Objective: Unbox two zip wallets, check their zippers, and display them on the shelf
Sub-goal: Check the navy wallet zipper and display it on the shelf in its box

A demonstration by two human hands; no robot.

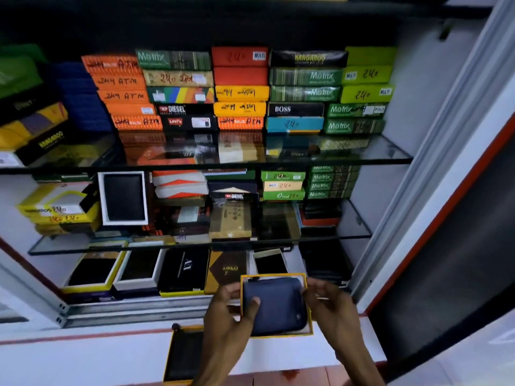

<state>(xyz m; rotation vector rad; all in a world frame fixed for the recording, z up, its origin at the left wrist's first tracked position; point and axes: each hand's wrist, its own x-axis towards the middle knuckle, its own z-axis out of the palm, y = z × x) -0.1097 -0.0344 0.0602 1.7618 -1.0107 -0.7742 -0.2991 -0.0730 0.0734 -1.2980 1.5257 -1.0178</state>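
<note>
A dark blue zip wallet (278, 305) lies in a yellow-rimmed open box (274, 275), held up in front of the bottom shelf. My left hand (227, 316) grips the box's left side, thumb resting on the wallet. My right hand (331, 307) holds the box's right edge. A second yellow-rimmed box (184, 355) with a dark inside lies on the white counter below my left forearm; what is in it is unclear.
A display cabinet with two glass shelves (211, 162) (167, 242) holds stacks of coloured wallet boxes. The bottom shelf (133, 305) shows several open boxes with dark wallets. A sliding-door frame (434, 168) runs along the right side.
</note>
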